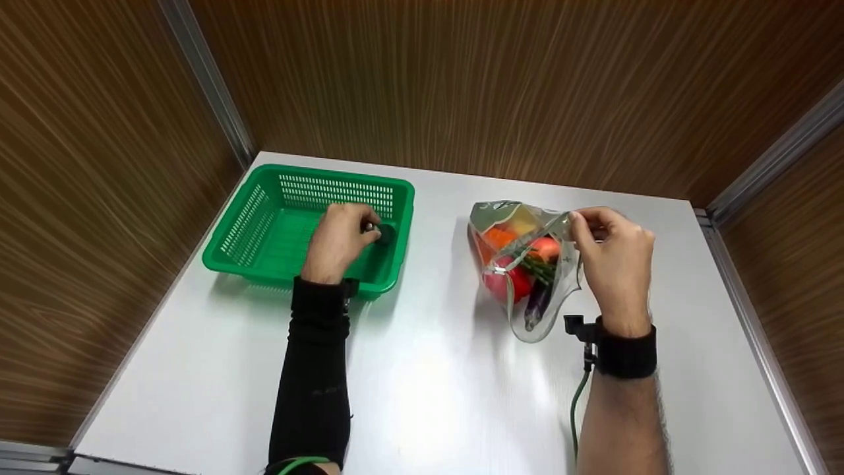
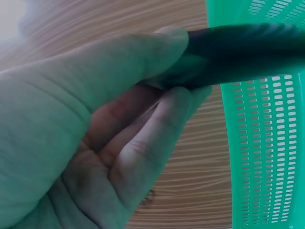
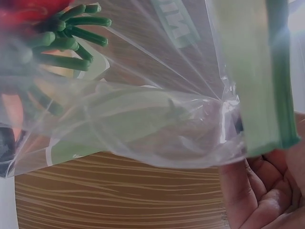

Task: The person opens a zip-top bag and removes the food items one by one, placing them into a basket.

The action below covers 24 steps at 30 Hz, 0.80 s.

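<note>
Head view, centre-left: my left grip point(image 1: 339, 239) pinches a dark object point(image 1: 384, 235) at the right end of the green basket point(image 1: 280, 234); centre-right, my right grip point(image 1: 614, 254) pinches a clear bag point(image 1: 524, 243) by its rim — produce point(image 1: 519, 284) inside. Left wrist view: the dark object, upper right. Right wrist view: the bag across the top — my grip lower right.

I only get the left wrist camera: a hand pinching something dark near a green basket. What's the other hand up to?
Observer: The right hand pinches the edge of a clear bag.
Visitor: Oh! Is anything in it?
Observer: Yes, a dark purple, eggplant-like piece, for one.
Visitor: And where is that bag from my basket?
Observer: In the head view, it is to the right of the green basket.
</note>
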### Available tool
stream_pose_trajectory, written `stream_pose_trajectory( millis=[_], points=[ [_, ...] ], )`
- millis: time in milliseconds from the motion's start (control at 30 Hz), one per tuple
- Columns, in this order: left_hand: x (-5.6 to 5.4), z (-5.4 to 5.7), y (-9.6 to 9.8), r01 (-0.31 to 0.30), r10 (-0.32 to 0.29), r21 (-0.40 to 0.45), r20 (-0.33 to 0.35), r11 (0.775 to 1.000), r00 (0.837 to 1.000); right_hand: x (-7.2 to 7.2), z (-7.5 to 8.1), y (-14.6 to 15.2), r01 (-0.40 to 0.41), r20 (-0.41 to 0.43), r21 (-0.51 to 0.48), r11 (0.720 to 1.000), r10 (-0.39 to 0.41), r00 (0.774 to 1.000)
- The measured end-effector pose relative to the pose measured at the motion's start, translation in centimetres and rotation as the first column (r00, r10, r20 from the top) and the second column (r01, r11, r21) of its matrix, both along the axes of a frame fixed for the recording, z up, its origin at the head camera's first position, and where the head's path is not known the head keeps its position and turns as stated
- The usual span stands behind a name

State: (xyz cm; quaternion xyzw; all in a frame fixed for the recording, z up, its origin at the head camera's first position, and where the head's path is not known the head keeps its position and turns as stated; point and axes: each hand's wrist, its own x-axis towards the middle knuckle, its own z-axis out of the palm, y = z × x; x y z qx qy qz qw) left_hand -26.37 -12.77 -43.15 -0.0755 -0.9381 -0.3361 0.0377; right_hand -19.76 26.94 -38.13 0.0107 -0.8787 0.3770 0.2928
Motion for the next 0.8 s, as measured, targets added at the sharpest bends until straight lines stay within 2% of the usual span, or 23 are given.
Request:
stream_pose_trajectory(
  millis=[233,400,567,667,800],
  points=[
    [0.5,-0.3,-0.2,0.032,-0.028,-0.056,0.078,0.998,0.997,0.1,0.0,-0.1,-0.010,0.017,0.002,1.000,0.010,1.000],
    [0.8,-0.3,-0.4,0.060,-0.046,-0.088,0.160,0.994,0.986,0.1,0.0,-0.2,-0.013,0.024,0.003,1.000,0.012,1.000],
    [1.0,0.0,-0.2,0.066,-0.045,-0.097,0.208,0.993,0.977,0.2,0.0,-0.1,-0.010,0.026,0.001,1.000,0.010,1.000],
    [1.2,0.2,-0.1,0.072,-0.047,-0.110,0.214,0.991,0.976,0.2,0.0,-0.2,-0.015,0.027,-0.007,1.000,0.015,1.000],
    [1.6,0.8,0.5,0.078,-0.060,-0.110,0.163,0.991,0.985,0.1,0.0,-0.2,-0.023,0.028,-0.017,1.000,0.023,0.999]
  ],
)
